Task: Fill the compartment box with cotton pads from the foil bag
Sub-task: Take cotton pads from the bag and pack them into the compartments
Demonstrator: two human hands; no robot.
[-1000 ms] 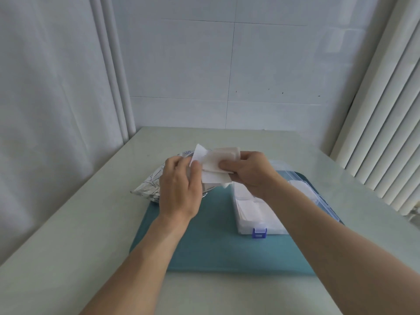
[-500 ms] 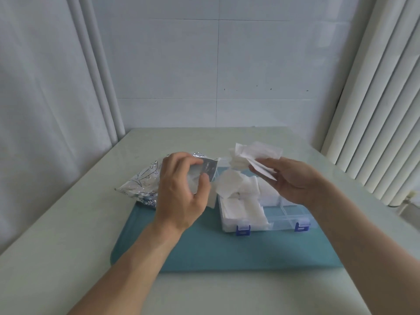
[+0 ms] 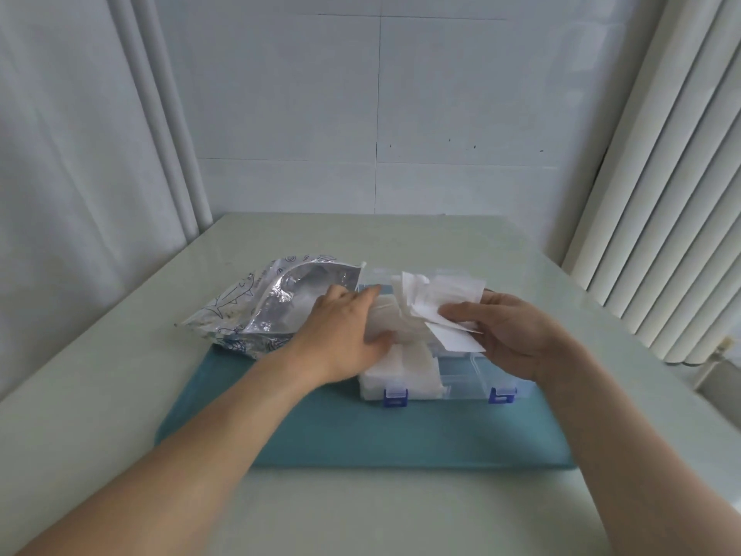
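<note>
The right hand (image 3: 509, 335) pinches loose cotton pads (image 3: 441, 311) above the compartment box (image 3: 461, 379) (foil bag (image 3: 272, 307) at nine o'clock), and the flat left hand (image 3: 345, 331), pressing the stack, may let them spill.

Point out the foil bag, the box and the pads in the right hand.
foil bag (image 3: 276, 302): head view, shiny inner face.
box (image 3: 469, 375): head view, empty clear compartment.
pads (image 3: 445, 298): head view, top sheet.

no readable text, foil bag (image 3: 264, 311) print illegible
</note>
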